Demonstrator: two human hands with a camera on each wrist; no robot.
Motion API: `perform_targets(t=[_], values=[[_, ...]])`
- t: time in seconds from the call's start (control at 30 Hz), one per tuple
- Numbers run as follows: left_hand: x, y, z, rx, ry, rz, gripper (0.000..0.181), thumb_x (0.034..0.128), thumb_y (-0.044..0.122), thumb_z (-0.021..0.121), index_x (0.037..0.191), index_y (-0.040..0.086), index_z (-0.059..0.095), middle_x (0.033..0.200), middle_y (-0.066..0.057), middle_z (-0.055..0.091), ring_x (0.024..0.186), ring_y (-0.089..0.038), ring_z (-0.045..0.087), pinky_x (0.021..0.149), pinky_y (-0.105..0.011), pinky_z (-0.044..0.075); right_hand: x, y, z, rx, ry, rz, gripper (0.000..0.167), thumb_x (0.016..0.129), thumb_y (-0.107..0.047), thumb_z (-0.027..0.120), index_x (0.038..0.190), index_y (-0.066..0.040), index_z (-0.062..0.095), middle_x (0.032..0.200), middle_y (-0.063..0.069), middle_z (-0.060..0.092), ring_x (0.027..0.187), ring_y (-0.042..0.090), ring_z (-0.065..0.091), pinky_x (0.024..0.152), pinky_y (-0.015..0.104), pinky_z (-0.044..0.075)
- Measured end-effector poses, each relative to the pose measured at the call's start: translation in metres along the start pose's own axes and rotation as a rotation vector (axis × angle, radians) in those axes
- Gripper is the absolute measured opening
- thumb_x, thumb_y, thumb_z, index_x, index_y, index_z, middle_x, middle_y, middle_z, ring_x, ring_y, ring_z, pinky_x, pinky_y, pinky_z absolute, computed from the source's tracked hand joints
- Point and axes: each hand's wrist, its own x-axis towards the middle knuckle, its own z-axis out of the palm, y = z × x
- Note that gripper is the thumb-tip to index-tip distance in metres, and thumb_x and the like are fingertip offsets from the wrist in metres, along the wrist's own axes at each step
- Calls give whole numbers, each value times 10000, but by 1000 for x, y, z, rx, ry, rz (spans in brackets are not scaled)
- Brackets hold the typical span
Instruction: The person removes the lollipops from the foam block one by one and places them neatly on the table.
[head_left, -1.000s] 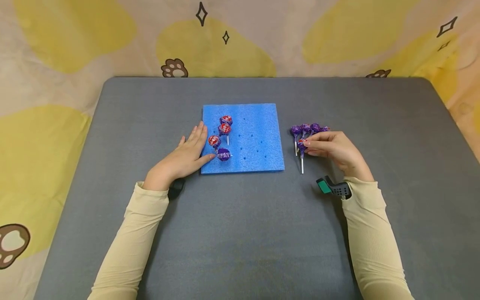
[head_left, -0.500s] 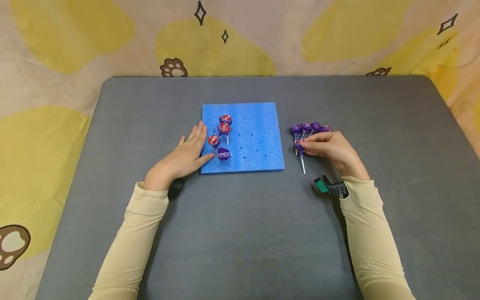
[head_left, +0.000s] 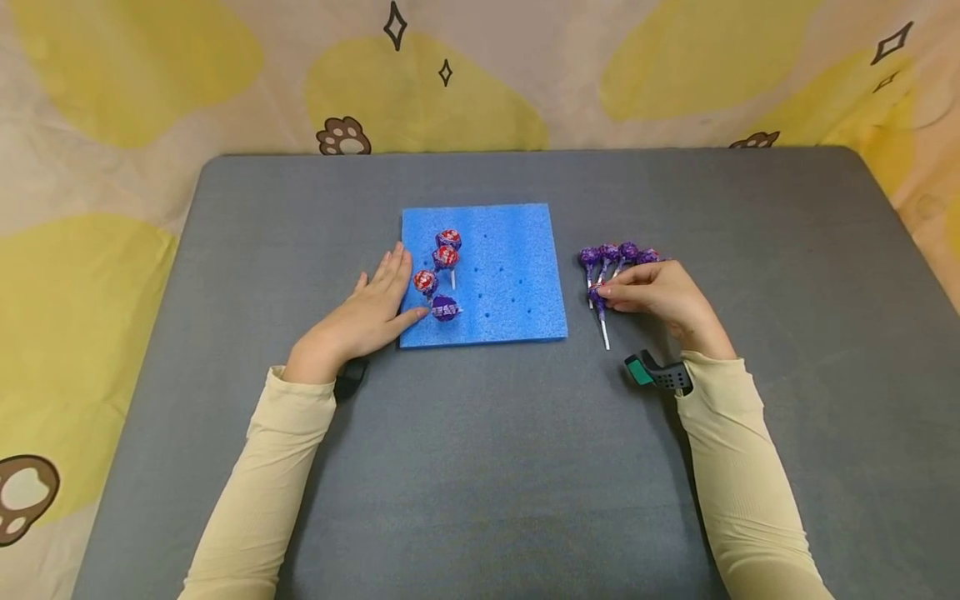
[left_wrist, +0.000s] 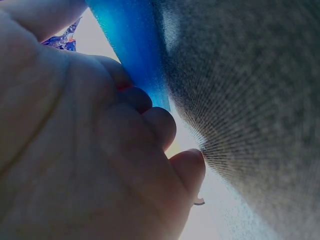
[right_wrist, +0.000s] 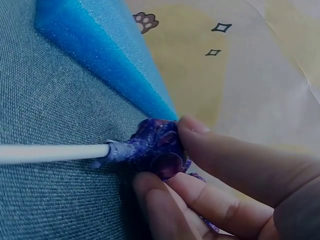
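Note:
My right hand (head_left: 663,300) pinches a lollipop (right_wrist: 157,147) by its purple-wrapped head, between thumb and fingertips. Its white stick points toward the table's near side in the head view. Just beyond that hand lies a row of several purple lollipops (head_left: 609,252), partly hidden by the fingers. My left hand (head_left: 363,312) rests along the left edge of a blue foam board (head_left: 517,250), fingers straight and thumb over its near left part. Several lollipops (head_left: 446,257) with red and purple wrappers stand in the board's left part. Small holes dot the rest of it.
The grey table (head_left: 480,467) carries the board near its middle, with the lollipop row to the board's right. A patterned cloth (head_left: 570,75) hangs behind the table. A black strap with a green part (head_left: 651,372) is on the right wrist.
The right hand has shifted slightly left with the lollipop, whose stick has tilted so its end points a little right. The left hand stays against the board.

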Motion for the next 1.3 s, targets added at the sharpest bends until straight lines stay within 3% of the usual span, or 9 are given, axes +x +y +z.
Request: perform_targets(t=[0.17,0.43,0.77,0.93,1.3], values=[[0,-1,0,-4,3,0,783,1002,395,390,1483,13,-95,1545,-110,-186,1416,-262,-146,1102,-548,-38,-2,-2,0,-102,5,6,319,826,-154,742,994,105,663,729,-80,685,689,34,636,670,206,530],[0,-1,1,0,7,0,786,1001,393,398,1484,16,-95,1546,-108,-180,1417,-262,-140,1104,-545,-36,-4,-2,-4,-181,7,5,403,825,-224,747,1030,109,649,750,-78,672,699,55,627,681,216,528],[1,0,1,4,11,-5,785,1000,377,411,1484,1,-79,1549,-122,-165,1420,-275,-124,1105,-544,-32,-7,-5,-6,-265,28,-33,333,823,-176,748,1001,95,671,732,-84,668,661,61,582,625,230,492],[1,0,1,1,22,3,781,1000,366,415,1483,-7,-73,1549,-132,-157,1421,-281,-112,1105,-547,-26,-6,-4,-8,-259,14,-64,320,831,-141,736,1018,107,660,756,-83,681,676,43,587,630,216,484],[1,0,0,4,17,6,779,1002,374,409,1483,-8,-71,1548,-128,-165,1421,-282,-117,1103,-551,-26,-3,-1,-2,-336,-38,-186,245,812,-159,755,962,28,707,823,42,711,720,57,629,664,172,486]])
